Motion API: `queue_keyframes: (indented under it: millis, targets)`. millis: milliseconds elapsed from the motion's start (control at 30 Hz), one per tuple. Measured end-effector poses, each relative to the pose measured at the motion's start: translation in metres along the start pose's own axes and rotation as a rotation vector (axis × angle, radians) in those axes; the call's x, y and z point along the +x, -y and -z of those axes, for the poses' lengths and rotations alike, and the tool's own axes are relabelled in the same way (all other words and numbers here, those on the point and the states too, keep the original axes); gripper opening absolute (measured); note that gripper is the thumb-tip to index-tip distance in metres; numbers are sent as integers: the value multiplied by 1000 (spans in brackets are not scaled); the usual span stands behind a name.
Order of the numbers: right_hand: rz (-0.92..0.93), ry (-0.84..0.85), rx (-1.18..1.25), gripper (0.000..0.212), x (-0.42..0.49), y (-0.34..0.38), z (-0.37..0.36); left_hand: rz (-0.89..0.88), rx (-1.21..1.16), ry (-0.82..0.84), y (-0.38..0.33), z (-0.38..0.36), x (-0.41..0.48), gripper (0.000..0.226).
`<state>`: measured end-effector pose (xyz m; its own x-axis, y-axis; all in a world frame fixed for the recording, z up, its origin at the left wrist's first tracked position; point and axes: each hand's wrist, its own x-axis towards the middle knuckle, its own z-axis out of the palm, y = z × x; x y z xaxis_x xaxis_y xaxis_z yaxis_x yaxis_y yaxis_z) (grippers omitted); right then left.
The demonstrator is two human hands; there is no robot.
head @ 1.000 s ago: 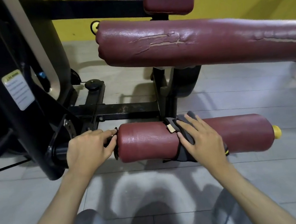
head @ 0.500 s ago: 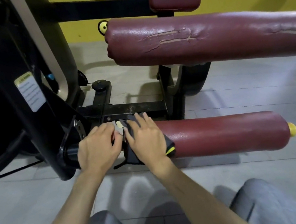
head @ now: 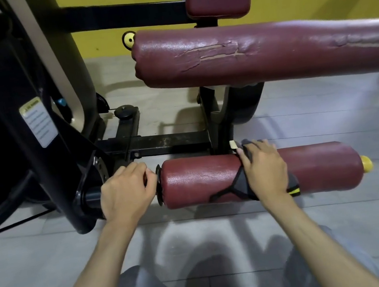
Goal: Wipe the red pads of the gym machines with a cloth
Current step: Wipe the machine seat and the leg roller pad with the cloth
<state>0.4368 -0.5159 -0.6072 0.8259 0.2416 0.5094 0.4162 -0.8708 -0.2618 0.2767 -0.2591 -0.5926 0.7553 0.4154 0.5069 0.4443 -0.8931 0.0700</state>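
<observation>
Red lower roller pad (head: 201, 178) lies with its long axis left-to-right, the dark cloth (head: 240, 182) pressed near its middle under the right hand (head: 265, 168) (grip flat, fingers draped, nothing pinched), while the left hand (head: 124, 193) curls its grip round the black axle (head: 90, 198) at the pad's left end.

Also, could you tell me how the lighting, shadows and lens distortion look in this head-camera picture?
Head view: soft glare on the lower roller pad beside the left hand gripping the black bar; diffuse shadows of the person on the floor between the forearms; the wide lens bows the upper pad; the right hand pressing the cloth is sharp, the label's print unreadable.
</observation>
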Motion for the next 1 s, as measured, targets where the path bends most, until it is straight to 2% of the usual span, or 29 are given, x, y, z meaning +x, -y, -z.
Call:
queue_keyframes:
  millis: [100, 200, 300, 400, 533, 700, 833, 933, 1000]
  targets:
    - [74, -15, 46, 32, -5, 70, -20, -2, 27, 3, 0, -2, 0, 33]
    - [199, 60, 147, 43, -18, 149, -40, -69, 74, -32, 3, -3, -1, 32]
    - [306, 102, 216, 40, -19, 171, -46, -126, 136, -50, 7, -4, -2, 36]
    - [385, 58, 130, 35, -10, 133, -39, -104, 164, -22, 6, -3, -1, 32]
    - [305, 47, 43, 31, 8, 58, -17, -116, 188, 51, 6, -8, -3, 39]
    - [56, 98, -49, 37, 25, -74, 21, -107, 192, 112, 1, -2, -5, 49]
    - [-214, 76, -136, 42, 45, -176, 44, -55, 138, 72, -6, 3, -6, 51]
    - [-277, 69, -36, 52, 43, -162, 43, -28, 107, 38, -12, 7, -4, 49]
    - [-218, 64, 5, 51, 38, -124, 38, -23, 98, 28, -14, 8, -3, 49]
